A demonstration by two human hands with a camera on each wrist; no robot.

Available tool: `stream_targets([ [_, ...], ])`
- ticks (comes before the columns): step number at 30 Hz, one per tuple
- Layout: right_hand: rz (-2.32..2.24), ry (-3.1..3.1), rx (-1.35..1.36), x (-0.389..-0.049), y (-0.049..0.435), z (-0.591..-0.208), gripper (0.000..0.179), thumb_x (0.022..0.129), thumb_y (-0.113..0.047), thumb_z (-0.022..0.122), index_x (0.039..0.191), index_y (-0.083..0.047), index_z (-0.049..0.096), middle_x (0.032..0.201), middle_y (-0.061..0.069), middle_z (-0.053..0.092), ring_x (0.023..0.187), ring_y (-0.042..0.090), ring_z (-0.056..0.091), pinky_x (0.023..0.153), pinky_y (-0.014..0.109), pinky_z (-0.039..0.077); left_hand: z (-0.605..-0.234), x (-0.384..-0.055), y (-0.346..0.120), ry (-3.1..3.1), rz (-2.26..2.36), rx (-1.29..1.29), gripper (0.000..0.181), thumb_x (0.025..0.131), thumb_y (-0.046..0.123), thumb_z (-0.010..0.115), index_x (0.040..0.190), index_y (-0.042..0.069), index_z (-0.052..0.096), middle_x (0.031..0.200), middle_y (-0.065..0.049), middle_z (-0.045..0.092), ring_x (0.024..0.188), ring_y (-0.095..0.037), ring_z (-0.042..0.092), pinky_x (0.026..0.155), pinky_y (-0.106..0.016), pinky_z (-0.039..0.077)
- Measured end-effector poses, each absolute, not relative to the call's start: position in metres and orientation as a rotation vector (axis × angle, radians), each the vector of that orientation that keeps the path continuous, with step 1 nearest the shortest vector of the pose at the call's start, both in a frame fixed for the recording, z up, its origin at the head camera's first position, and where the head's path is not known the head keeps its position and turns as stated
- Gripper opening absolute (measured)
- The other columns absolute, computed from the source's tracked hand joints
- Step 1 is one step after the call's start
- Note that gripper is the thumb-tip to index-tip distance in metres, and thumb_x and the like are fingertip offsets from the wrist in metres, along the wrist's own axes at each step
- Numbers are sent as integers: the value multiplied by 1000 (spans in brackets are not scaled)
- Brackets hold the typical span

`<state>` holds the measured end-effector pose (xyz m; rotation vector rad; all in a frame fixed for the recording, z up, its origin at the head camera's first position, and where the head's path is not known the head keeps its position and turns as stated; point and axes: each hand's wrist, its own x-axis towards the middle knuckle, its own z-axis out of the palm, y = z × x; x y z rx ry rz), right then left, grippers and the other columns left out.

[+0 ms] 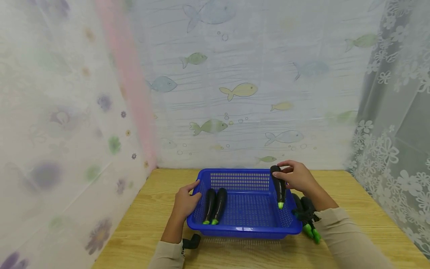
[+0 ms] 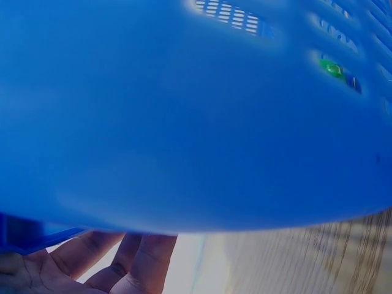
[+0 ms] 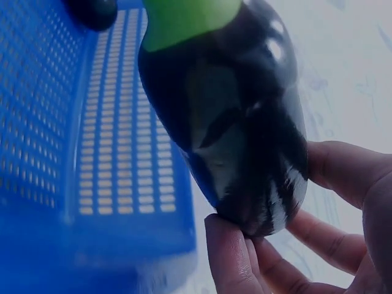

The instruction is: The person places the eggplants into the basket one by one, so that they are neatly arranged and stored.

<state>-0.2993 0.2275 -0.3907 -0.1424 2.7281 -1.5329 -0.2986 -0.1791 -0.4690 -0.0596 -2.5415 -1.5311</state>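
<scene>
My right hand (image 1: 299,178) pinches a dark eggplant (image 1: 279,186) by its rounded end, above the right side of a blue plastic basket (image 1: 242,228). Its green stem end points down and toward me in the head view; close up in the right wrist view, thumb and fingers press the glossy eggplant (image 3: 226,135). At the basket's left rim my left hand (image 1: 184,201) grips the edge, thumb toward the inside; the left wrist view is mostly blue basket wall (image 2: 184,135) with fingers (image 2: 150,263) below it. Two eggplants (image 1: 220,205) lie side by side in the basket's left part.
More eggplants (image 1: 307,203) lie on the wooden table (image 1: 144,231) just right of the basket, partly hidden by the right wrist camera (image 1: 304,215). Behind the table hangs a fish-patterned curtain (image 1: 242,142), with a flowered one (image 1: 67,149) on the left.
</scene>
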Motion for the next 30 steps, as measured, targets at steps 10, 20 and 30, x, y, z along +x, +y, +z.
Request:
stream_targets([
  [10,-1524,2702,-171,-314,196,-400,60,95,-28,74,145,-1,53,130,31,62,99,31,73,74,45,64,-466,-299,-174,-2555,-1534,-39,53,94,17,65,147,19,60,155,-19,51,94,-30,74,71,-44,64],
  [20,-1550,2622,-116,-326,168,-415,55,93,-20,77,138,3,56,127,32,62,98,35,73,71,46,64,-467,-301,-175,-2552,-1507,-60,51,94,17,66,145,17,62,153,-19,53,98,-33,74,73,-46,64],
  [30,-1548,2569,-30,-335,153,-426,58,91,-21,79,138,2,55,123,29,61,102,38,71,73,49,64,-467,-300,-174,-2554,-1498,-40,50,94,17,66,144,18,63,153,-20,53,97,-33,75,72,-47,64],
])
